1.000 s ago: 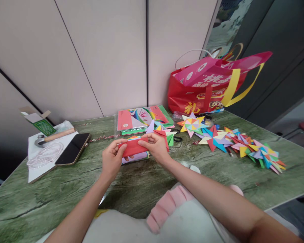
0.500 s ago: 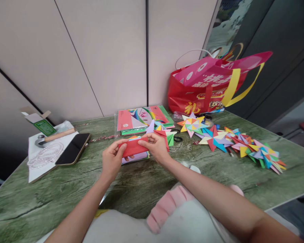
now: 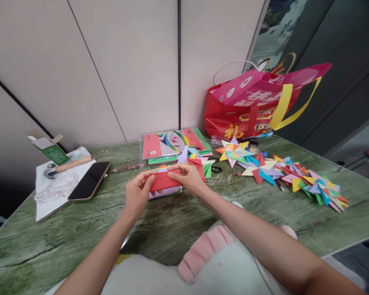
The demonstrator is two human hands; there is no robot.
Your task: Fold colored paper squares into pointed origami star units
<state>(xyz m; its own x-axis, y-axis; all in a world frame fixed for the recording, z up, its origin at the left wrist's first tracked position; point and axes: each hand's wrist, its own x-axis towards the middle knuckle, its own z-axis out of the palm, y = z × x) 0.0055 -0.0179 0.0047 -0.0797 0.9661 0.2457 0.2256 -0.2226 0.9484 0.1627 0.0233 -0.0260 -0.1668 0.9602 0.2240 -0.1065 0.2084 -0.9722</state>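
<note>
The thumb and fingers of the left hand (image 3: 137, 193) and of the right hand (image 3: 190, 179) are clamped on the folded red paper (image 3: 162, 181), nearer than the paper pack (image 3: 175, 142). Paper stars (image 3: 234, 151) lie right of that pack, a phone (image 3: 89, 181) left.

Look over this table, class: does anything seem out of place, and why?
The hammer at left, on the pale board, looks odd: a hard tool near beads, while the left hand and right hand hold red paper and paper stars lie at right. No spill shows.
</note>
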